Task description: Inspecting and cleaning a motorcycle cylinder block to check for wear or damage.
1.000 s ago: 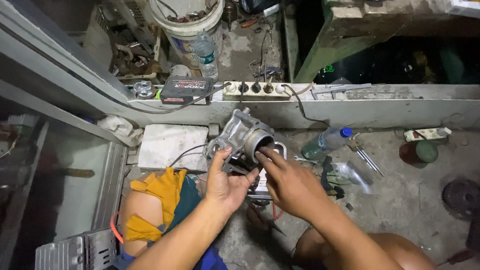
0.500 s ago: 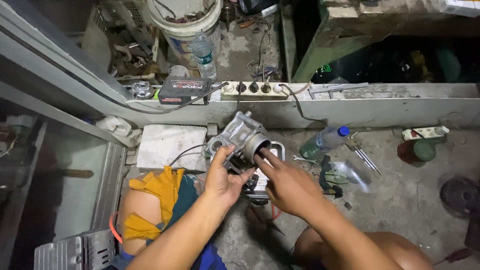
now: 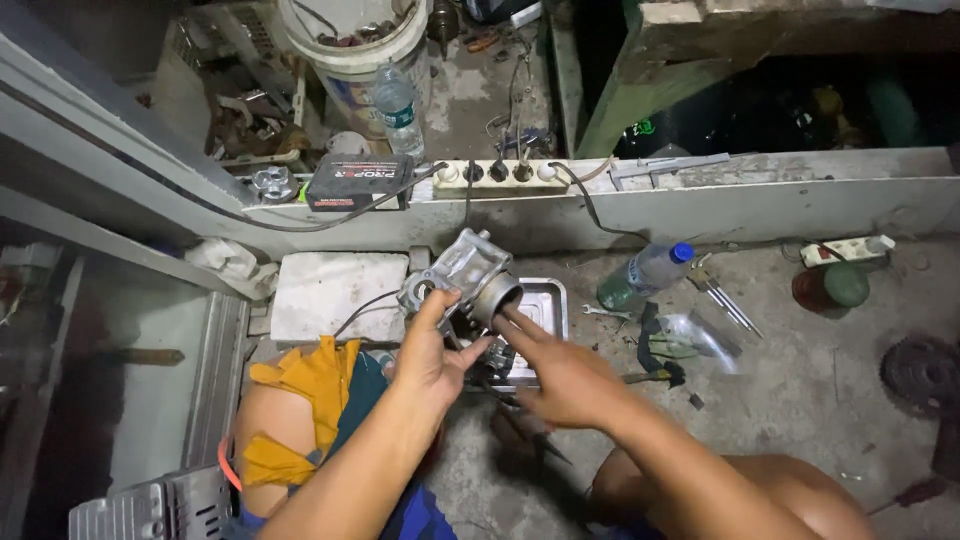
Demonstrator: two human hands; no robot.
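Far left: grey sill, white slab [image 3: 338,292] on floor, yellow gloves [image 3: 305,385] over a knee.

Left hand [image 3: 430,355]: closed around underside of throttle body [image 3: 462,278], thumb up one flank, fingers wrapped beneath. Part held in air, above and just in front of steel tray [image 3: 545,300], bore tilted toward right hand.

Throttle body: cast metal, grey, stiff, probably heavy for its bulk. Surfaces likely oily, so slippery. Ribs and bosses on housing give purchase; best taken by the main casting, not by the bore lip or thin side fittings, which look easier to damage.

Right hand [image 3: 565,375]: open, holding nothing, fingers [image 3: 515,325] stretched toward bore mouth, tips at or just short of rim; contact cannot be told.

Behind, on ledge: black box [image 3: 357,182], power strip [image 3: 500,176] with cords.

Right of hands: plastic bottle [image 3: 645,273] lying on floor, loose tools [image 3: 715,295], clear bag [image 3: 695,335], round green and red container [image 3: 830,285], dark gear [image 3: 918,372] at far right.
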